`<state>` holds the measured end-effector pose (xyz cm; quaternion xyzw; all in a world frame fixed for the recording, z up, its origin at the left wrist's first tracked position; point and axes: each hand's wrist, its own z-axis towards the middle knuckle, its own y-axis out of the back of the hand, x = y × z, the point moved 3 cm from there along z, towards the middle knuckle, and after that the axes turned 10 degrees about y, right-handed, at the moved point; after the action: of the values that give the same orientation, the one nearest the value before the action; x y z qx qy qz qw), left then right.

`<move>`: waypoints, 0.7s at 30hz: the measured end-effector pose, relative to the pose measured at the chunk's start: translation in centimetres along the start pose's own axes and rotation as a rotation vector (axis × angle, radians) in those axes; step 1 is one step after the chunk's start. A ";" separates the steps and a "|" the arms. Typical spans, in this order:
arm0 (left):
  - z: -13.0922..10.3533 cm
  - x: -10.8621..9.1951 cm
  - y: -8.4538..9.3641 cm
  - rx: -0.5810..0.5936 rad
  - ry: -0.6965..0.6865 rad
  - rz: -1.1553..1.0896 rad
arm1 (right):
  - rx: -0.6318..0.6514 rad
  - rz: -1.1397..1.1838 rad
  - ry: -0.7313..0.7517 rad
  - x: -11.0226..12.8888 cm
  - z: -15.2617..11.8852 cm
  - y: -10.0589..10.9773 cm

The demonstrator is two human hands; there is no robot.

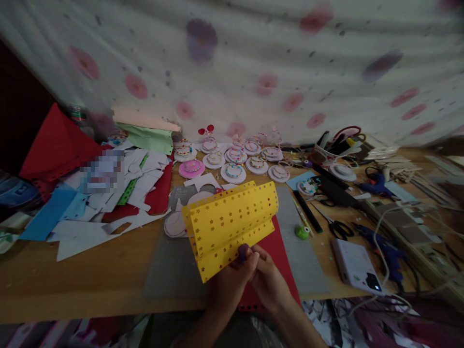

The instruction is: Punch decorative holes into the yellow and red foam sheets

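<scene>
Many star-shaped holes are done in the yellow sheet, in several rows, and I judge the punching is quite well advanced. The sheet is held up, curled and creased, above the grey mat and the red sheet on the table. At its lower edge is a small purple punch. The left hand and the right hand meet there; in both, the grip is pressed together around this punch. Whether its jaws are biting the paper, I cannot tell. Some plain yellow bands lie between the rows, but if they should also get stars, the view does not say. Behind stand about a dozen round pieces with coloured beads, which look nearly complete. The red sheet has holes along its near edge, while its visible middle is plain.
</scene>
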<state>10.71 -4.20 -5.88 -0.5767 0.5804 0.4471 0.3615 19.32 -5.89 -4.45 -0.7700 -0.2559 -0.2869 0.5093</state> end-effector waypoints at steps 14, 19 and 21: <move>1.4 0.5 1.2 -0.036 0.164 -0.019 | 0.021 0.056 -0.043 -0.5 0.3 0.0; 1.7 -0.6 2.3 -0.159 0.107 -0.073 | 0.070 0.004 -0.068 0.1 0.1 -1.0; 1.6 -0.9 2.3 -0.147 0.119 -0.087 | 0.097 -0.039 -0.060 0.4 0.0 -1.2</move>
<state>8.35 -2.52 -5.31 -0.6518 0.5407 0.4376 0.3021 18.74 -5.45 -3.38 -0.7475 -0.2996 -0.2611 0.5322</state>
